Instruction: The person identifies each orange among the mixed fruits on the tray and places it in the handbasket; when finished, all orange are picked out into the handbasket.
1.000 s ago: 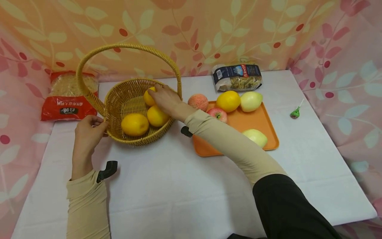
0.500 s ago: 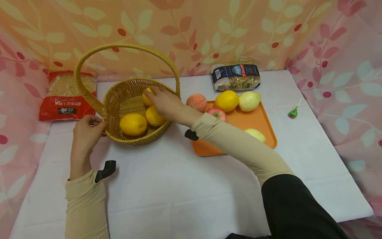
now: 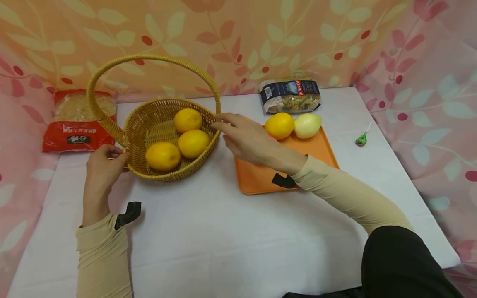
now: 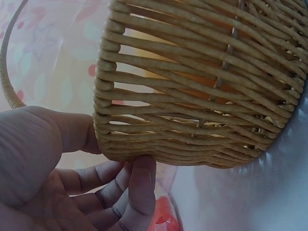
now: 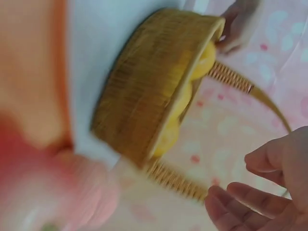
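A wicker basket with a tall arched handle stands at the left of the table. Inside it lie three lemons. My left hand pinches the basket's left rim; in the left wrist view its thumb and fingers lie on either side of the weave. Fingers extended and holding nothing, my right hand hovers between the basket's right side and the orange tray. A lemon and a pale green fruit rest at the tray's back edge. The right wrist view shows a blurred red apple and a pinkish round fruit.
Behind the basket at left lies a red bag of dry food. A dark pasta packet lies behind the tray. Further right is a green-wrapped lollipop. Patterned curtains border the white table.
My right hand has let go of the lemon at the basket's back right and moved out rightward, toward the tray. The left hand keeps its grip on the rim.
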`<state>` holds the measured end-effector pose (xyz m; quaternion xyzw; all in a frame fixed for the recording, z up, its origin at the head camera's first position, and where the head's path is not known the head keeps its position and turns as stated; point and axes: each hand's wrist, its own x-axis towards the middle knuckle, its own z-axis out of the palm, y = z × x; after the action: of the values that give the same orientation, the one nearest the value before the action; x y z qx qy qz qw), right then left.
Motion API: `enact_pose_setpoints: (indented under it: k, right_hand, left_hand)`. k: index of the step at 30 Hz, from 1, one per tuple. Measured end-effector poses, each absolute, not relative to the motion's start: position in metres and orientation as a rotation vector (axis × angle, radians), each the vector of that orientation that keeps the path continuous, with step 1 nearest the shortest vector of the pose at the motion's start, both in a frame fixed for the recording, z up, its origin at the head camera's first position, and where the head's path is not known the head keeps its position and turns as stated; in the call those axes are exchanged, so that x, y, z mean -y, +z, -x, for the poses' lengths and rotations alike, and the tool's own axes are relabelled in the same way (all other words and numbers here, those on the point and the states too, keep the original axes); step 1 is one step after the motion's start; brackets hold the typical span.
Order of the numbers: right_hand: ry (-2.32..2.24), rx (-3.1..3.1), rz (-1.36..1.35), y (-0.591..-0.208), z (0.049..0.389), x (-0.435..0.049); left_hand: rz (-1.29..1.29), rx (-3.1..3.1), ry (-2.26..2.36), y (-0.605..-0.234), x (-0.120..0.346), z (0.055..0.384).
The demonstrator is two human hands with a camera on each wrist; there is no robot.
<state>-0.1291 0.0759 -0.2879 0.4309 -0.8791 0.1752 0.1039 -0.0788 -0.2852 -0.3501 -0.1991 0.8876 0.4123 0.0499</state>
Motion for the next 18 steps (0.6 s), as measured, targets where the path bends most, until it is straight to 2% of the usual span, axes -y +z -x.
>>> enact_pose_setpoints:
  k: [6,12,18]
  right_hand:
    - [0.628,2.506,-1.120,-0.292,0.150,-0.139]
    - [0.602,2.754,-1.044,-0.306,0.187,-0.204]
    - [0.490,3.021,-1.054,-0.317,0.201,-0.234]
  left_hand:
    - [0.604,-2.725,1.264,-0.349,0.287,0.080]
    - [0.604,-2.734,1.275,-0.352,0.286,0.080]
    - [0.586,-2.750,1.270,-0.352,0.284,0.079]
